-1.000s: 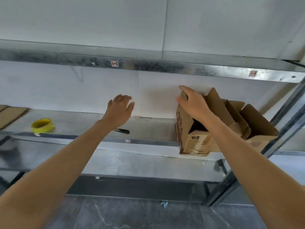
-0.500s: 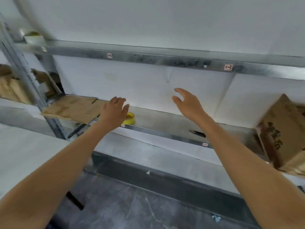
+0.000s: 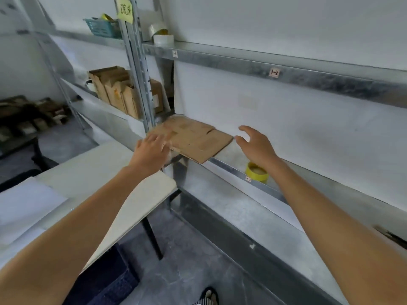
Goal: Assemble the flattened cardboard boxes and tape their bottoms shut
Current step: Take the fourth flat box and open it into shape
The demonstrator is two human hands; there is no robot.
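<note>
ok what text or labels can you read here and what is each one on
"1-2": white sticker on the grey metal upper shelf beam.
Second white sticker, further left on that beam: too blurred.
Third white sticker, on the lower shelf beam beside the yellow tape roll: too small.
Yellow paper note on the upright post: handwriting, unreadable.

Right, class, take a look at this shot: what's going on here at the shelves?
A person reaches both bare hands toward a stack of flattened cardboard boxes lying on a metal shelf. The left hand is at the stack's near left edge, too blurred to tell contact. The right hand hovers open by its right corner. Neither grips anything. A yellow tape roll sits on the same shelf, to the stack's right.
</note>
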